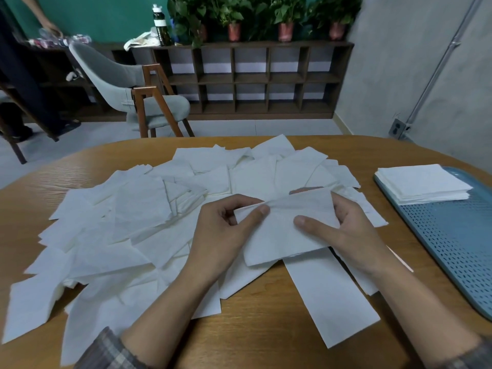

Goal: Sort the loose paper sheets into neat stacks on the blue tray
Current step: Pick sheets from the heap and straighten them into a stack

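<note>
Sheet-sorting station, head view

Worktop (266,328): wooden, rounded far edge, carries everything below; loose paper sheets (133,222): white, overlapping at all angles, spread across the left and middle of the worktop, several folded or creased; cubby shelf (266,78): dark wood, against the far wall, potted plants (286,14) in a row on top; blue tray (452,249): perforated, at the right edge of the worktop, well apart from the loose spread; chair (138,83): grey seat, wooden legs, on the floor beyond the worktop; stack (423,182): white sheets squared up, on the far end of the blue tray; held sheet (282,230): white, lifted above the loose pile near the middle, slightly crumpled; left hand (221,235): thumb and curled fingers pinch the held sheet's upper left corner; right hand (351,233): thumb on top, fingers behind, clamped on the sheet's right edge; bottle (161,26): dark, white cap, upright on the shelf top.
</note>
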Demonstrator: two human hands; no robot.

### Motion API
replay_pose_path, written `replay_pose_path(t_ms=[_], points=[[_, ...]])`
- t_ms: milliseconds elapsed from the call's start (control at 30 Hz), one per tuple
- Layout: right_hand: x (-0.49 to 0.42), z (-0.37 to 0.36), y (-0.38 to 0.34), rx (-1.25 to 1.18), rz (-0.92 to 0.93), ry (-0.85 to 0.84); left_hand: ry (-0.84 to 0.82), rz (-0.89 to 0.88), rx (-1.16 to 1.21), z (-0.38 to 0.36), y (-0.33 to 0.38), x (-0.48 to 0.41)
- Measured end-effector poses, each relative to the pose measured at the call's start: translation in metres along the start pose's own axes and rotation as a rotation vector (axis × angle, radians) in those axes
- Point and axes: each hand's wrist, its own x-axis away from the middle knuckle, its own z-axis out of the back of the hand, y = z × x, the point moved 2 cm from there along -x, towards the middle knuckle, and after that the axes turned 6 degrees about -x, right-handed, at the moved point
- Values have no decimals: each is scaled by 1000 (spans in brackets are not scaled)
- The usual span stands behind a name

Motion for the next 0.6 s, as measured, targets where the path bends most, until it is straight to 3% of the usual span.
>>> replay_pose_path(t_ms=[233,400,600], points=[[-2,-2,1,124,133,5,-29,36,-14,-1,-1,1],[-2,-1,0,140,160,8,50,-143,-223,-3,2,3],[-2,3,-3,180,210,-40,-29,-173,-201,-3,2,2]])
